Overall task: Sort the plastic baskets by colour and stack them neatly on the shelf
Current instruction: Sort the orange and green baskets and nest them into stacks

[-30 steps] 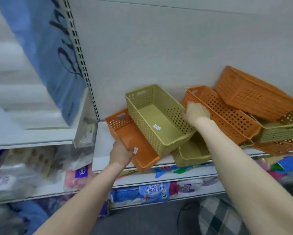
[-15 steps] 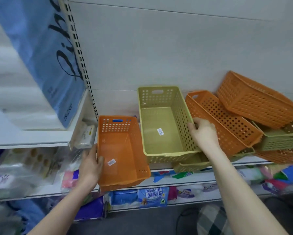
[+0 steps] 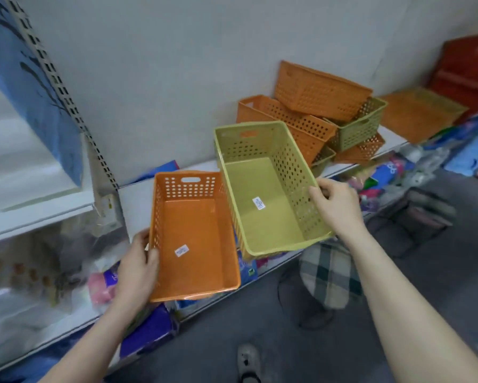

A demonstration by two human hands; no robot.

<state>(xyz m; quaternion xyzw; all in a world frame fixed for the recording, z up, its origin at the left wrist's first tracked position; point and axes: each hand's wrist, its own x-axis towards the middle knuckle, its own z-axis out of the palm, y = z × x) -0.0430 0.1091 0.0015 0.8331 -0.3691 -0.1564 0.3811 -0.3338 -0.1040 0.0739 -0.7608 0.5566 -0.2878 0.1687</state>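
Since the frame half a second back, both baskets have come forward off the shelf's front edge and the whole view has swung left and down, so the pile of baskets now sits farther toward the right end of the shelf [image 3: 138,194]. The left hand [image 3: 138,268] grips the orange basket [image 3: 193,239] at its near left corner, thumb hooked over the rim and fingers wrapped under the wall; the basket hangs out past the shelf's front edge, its open top up and a small white label on its floor. The right hand [image 3: 336,205] is closed on the right long wall of the green basket [image 3: 265,194], thumb inside the rim and fingers outside, near that wall's middle. The green basket sits just right of the orange one, their long walls touching or nearly so, and its near end also overhangs the front edge. Behind it, toward the shelf's back right, the pile of orange and green baskets [image 3: 323,111] lies tumbled at angles. A checked cushion [image 3: 329,275] lies on the floor below.
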